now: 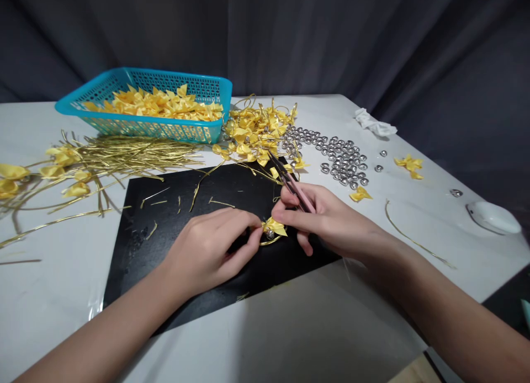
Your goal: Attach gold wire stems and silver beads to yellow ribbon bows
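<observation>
Over the black mat, my left hand pinches the left edge of a small yellow ribbon bow. A shiny silver bead sits at the bow, and a loop of gold cord curves below it. My right hand is closed around pink-and-black tweezers, whose tips point up and away from the bow. Its thumb and a finger come down at the bow's upper right; whether they grip the ribbon I cannot tell. Short gold cord scraps lie on the mat.
A blue basket of yellow ribbon pieces stands at the back left, with gold cords before it. Behind the mat are finished-looking yellow bows and silver beads. At the right lie crumpled tissue and a white case-like object.
</observation>
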Motion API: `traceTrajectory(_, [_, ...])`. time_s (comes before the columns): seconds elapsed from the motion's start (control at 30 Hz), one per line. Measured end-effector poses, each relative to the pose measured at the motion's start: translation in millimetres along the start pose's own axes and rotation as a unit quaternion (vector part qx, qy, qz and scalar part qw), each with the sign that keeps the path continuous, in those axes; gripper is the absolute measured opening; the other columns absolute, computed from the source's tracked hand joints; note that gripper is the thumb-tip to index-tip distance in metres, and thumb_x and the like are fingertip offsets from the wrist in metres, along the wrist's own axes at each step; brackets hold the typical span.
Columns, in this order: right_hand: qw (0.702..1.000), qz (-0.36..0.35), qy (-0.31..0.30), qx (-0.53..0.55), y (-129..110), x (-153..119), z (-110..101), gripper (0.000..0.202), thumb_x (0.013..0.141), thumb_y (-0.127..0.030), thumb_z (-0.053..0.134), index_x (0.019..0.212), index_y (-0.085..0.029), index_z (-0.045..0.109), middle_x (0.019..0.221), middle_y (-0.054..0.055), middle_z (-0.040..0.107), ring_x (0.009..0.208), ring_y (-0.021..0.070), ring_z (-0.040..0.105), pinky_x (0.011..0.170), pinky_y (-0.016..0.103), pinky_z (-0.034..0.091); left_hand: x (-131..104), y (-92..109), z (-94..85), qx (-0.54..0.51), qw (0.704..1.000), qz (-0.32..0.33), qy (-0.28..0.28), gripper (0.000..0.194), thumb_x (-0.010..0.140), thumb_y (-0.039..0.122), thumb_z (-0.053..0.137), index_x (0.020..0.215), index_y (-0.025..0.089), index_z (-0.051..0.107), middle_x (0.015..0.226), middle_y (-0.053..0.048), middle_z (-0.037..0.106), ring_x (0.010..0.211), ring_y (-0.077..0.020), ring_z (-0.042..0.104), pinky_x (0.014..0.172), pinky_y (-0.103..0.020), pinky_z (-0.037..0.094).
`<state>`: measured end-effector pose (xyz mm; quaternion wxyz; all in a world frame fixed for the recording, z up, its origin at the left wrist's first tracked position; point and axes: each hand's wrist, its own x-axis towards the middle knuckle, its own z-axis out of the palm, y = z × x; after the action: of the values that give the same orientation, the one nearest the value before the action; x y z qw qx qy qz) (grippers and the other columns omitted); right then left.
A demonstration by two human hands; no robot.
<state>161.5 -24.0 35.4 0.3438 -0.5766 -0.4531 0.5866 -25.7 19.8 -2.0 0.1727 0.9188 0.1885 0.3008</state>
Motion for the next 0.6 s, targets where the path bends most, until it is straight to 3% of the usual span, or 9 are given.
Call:
traceTrajectory(0.37, [1.0,0.007,-0.01,-0.004,1.5,0.4,-2.4,0.038,0.073,-0.027,0.068,0.072,-0.02,0.031,0.071,-0.008,0.051,0.035,0.0008,0.042,0.032,0.014,0.039,-1.0,0.7,0.9,-0.015,0.999,-0.032,0.009,0.007,0.083,0.012,0.054,0.087,0.017,0.057,0.073,0.001,0.068,0.061,-0.01,0.062,0.062,-0.019,0.046])
traceTrajectory(0.5, [1.0,-0.003,-0.007,-0.019,1.7,0.6,-0.9,0.041,0.074,-0.033,0.069,0.072,-0.02,0.031,0.073,-0.007,0.052,0.035,0.0013,0.043,0.033,0.015,0.037,-0.8,0.3,0.8,-0.012,1.0,-0.018,0.006,0.009,0.084,0.012,0.052,0.087,0.018,0.058,0.077,0.0,0.07,0.066,-0.011,0.064,0.065,-0.02,0.048])
traceTrajectory(0.6, [0.997,-0.028,0.035,-0.07,2.7,1.8,0.2,0.041,0.077,-0.045,0.065,0.071,-0.02,0.034,0.066,-0.007,0.047,0.035,0.0032,0.044,0.034,0.017,0.034,-0.3,0.2,0.8,-0.003,0.999,-0.028,0.015,0.009,0.084,0.013,0.051,0.085,0.017,0.059,0.076,0.0,0.069,0.066,-0.0114,0.065,0.066,-0.02,0.048])
